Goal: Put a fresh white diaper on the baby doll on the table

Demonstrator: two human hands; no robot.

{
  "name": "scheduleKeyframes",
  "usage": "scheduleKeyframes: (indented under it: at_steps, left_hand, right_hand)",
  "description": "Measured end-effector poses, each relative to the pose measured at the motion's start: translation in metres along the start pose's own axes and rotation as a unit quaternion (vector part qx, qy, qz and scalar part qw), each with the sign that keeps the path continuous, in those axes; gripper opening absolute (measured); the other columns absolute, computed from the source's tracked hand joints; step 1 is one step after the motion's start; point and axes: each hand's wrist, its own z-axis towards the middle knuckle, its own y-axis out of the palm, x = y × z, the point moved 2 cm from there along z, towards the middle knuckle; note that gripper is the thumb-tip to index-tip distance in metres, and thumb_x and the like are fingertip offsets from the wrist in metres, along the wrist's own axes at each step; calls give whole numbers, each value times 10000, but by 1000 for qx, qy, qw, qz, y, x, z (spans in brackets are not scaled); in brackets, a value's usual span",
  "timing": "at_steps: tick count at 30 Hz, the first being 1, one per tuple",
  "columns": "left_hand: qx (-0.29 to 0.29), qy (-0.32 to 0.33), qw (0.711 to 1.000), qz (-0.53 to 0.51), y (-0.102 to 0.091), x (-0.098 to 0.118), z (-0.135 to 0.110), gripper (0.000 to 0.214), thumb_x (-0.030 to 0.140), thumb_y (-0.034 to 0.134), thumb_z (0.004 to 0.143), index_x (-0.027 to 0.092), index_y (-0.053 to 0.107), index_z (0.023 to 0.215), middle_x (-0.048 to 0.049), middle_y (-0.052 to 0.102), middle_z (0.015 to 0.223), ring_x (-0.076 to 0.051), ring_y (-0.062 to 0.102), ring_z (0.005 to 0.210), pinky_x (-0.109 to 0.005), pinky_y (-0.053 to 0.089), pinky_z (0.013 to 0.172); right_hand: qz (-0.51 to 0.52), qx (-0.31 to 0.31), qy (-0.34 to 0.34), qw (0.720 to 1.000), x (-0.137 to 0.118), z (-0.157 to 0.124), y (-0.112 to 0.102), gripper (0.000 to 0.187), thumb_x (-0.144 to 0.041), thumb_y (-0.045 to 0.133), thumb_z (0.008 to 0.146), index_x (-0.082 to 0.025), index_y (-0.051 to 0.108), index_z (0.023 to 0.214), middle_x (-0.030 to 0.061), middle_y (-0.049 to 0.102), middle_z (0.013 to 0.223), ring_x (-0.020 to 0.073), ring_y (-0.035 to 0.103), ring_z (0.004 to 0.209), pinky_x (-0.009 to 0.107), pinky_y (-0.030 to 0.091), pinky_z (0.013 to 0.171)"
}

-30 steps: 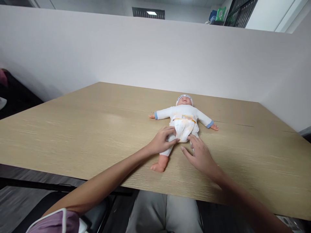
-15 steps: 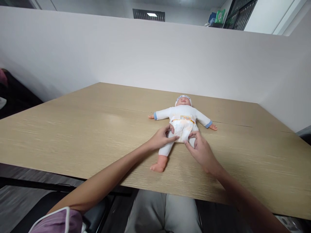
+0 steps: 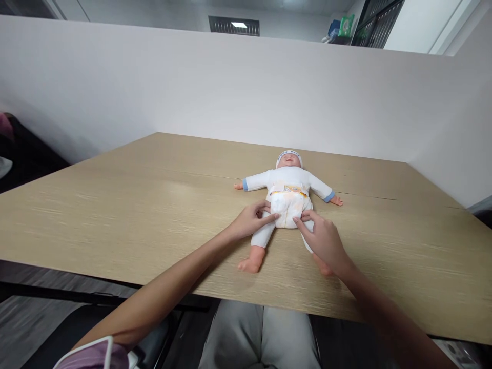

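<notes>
Across the pale wood bench I see the doll on its back, its diaper already around the waist, probably only leg edges left to settle, lying between my left hand, thumb touching, grip unclear, and right hand, pinching its edge.

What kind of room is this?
Probably an office or workroom, though I can't be sure: there's a big wood-coloured table and a white partition behind it, with more room showing over the top.
</notes>
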Motion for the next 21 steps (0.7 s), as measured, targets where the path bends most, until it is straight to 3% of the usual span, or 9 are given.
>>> scheduleKeyframes:
  at_steps: [5,12,18,21]
  left_hand:
    - [-28,-14,999,6,1,1,4,501,662,753,853,166,716,908,-11,647,816,-174,536,733,-300,383,662]
    - [-25,-40,995,-86,0,-11,8,580,675,802,810,152,746,1055,-101,742,945,-250,651,858,-329,480,704]
    - [-17,4,1000,17,3,1,1,494,659,707,901,165,718,898,-16,648,820,-177,528,750,-298,377,671]
    - [-6,19,998,55,6,5,1,498,652,683,917,157,740,916,-11,650,817,-180,525,762,-300,382,695]
  right_hand:
    - [74,-22,17,997,4,5,8,298,-535,667,963,-246,739,967,51,832,951,254,749,807,336,515,724]
    - [89,6,34,995,9,3,5,360,-580,640,969,-242,756,1008,71,840,966,258,760,805,347,529,735]
    - [25,6,-3,1000,5,0,7,300,-516,624,998,-248,753,956,72,825,965,270,755,869,348,510,780]
    - [0,3,-30,1000,4,2,13,327,-517,614,997,-239,720,860,80,796,975,270,719,882,350,475,778]
